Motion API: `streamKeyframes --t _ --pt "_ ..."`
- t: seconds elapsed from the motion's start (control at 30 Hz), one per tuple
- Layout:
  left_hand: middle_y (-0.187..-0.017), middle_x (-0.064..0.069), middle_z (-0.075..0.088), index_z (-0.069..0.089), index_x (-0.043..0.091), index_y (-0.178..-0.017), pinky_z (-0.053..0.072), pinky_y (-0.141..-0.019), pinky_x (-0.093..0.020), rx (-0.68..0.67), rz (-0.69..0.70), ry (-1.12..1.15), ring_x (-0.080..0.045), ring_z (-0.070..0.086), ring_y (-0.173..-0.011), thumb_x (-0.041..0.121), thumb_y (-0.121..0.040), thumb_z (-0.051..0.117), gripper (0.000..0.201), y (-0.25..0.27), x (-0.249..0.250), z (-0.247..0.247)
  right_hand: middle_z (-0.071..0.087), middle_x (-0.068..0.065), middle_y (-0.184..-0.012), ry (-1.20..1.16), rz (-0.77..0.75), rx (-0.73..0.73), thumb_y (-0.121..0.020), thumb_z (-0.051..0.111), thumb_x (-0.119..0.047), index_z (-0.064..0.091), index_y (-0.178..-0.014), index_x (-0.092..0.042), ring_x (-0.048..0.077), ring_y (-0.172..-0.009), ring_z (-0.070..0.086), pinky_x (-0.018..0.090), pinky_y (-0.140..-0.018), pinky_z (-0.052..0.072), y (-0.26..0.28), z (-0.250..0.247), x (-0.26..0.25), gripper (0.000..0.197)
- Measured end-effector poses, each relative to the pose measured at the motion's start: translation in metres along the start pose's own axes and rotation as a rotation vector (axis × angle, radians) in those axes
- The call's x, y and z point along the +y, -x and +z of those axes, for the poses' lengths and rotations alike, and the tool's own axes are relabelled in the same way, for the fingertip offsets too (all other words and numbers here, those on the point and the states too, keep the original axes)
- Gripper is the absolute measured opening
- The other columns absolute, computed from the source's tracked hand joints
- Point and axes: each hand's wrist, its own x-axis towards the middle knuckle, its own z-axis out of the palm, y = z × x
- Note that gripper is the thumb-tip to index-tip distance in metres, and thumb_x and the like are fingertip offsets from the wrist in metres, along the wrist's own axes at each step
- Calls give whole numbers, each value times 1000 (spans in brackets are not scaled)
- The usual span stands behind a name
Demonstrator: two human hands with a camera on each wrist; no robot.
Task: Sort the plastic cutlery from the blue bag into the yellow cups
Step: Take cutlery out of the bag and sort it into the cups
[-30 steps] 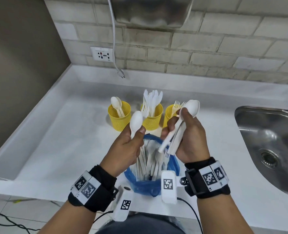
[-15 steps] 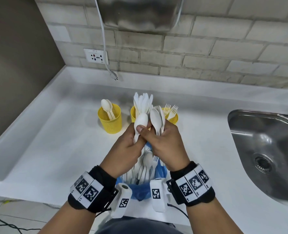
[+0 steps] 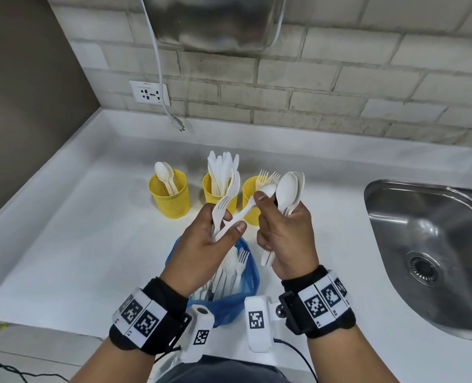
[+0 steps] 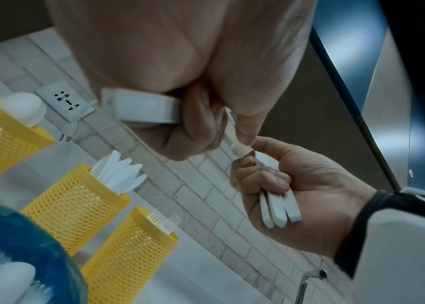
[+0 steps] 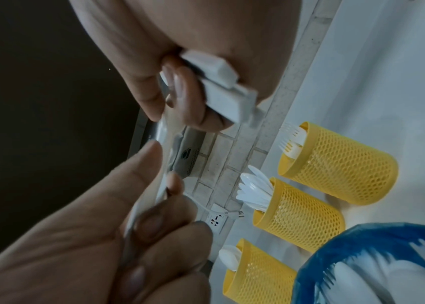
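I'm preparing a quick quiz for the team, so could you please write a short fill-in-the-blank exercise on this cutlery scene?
1. The yellow cups on the counter number ____.
2. The middle cup holds only ____.
3. The right hand grips a bundle of ____.
4. The unsorted cutlery stands in a ____ bag.

Missing words: three; knives; spoons; blue

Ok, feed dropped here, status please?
Left hand grips fork, passing spoon. Right hand holds spoon bunch. Cups unobstructed.
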Motion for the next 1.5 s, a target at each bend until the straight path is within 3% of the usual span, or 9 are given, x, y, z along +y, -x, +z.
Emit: streamKeyframes --t 0.13,0.3,0.5,0.83,0.87,0.93,1.1,1.3,1.5 --pt "-122 14 69 55 30 -135 48 -108 -42 -28 54 58 -8 62 -119 42 -102 56 35 6 11 11 49 -5 -55 -98 36 -24 -92 74 -20 53 -83 -14 6 -34 37 17 -37 30 3 -8 1 23" --pt "-68 -4 30 63 43 -109 29 -45 -47 -144 -41 301 -22 26 -56 36 -102 50 17 17 30 20 51 2 -75 -294 110 -103 -86 80 -33 57 -94 -14 6 -37 31 16 -35 27 6 -20 3 31" --pt "-63 3 27 46 18 -80 15 -46 -22 -332 -218 362 -13 16 -53 56 -94 48 41 21 29 20 36 12 -74 -259 107 -256 -62 92 -56 63 -87 -13 5 -32 29 15 -33 25 12 -20 4 58" --pt "-58 18 53 66 24 -109 30 -44 -16 -277 -169 226 -3 40 -43 41 -105 43 29 25 30 28 65 21 -85 -204 122 -64 -103 58 -34 67 -104 -4 27 -62 62 31 -55 53 13 -16 1 31" --pt "-67 21 63 65 24 -120 20 -65 -16 -264 -181 226 1 52 -48 39 -106 44 29 24 29 29 69 22 -94 -244 143 -32 -104 56 -34 69 -106 -5 32 -75 69 38 -68 58 12 -17 1 32" --pt "-97 19 74 64 37 -127 51 -89 -18 -252 -162 167 4 66 -76 48 -102 47 32 23 20 28 72 23 -100 -276 175 36 -104 54 -37 70 -100 -7 35 -88 72 45 -81 59 9 -21 2 34" --pt "-63 23 57 64 39 -92 35 -51 -17 -215 -186 47 2 50 -49 46 -105 44 25 20 15 23 70 14 -75 -322 154 172 -105 53 -37 60 -71 -13 30 -70 71 45 -75 58 6 -26 -5 43" --pt "-62 5 34 66 12 -101 29 -45 -16 -249 -220 127 -5 31 -48 41 -108 40 39 19 13 22 69 29 -76 -52 -86 209 -107 50 -40 63 -90 16 37 -61 68 40 -59 59 -1 -34 -8 60" --pt "-63 0 28 60 9 -94 23 -43 -19 -229 -217 203 -9 25 -49 38 -109 40 38 19 17 21 45 5 -49 2 -222 267 -107 49 -39 47 -77 -4 26 -40 50 39 -49 49 -3 -45 -18 46"
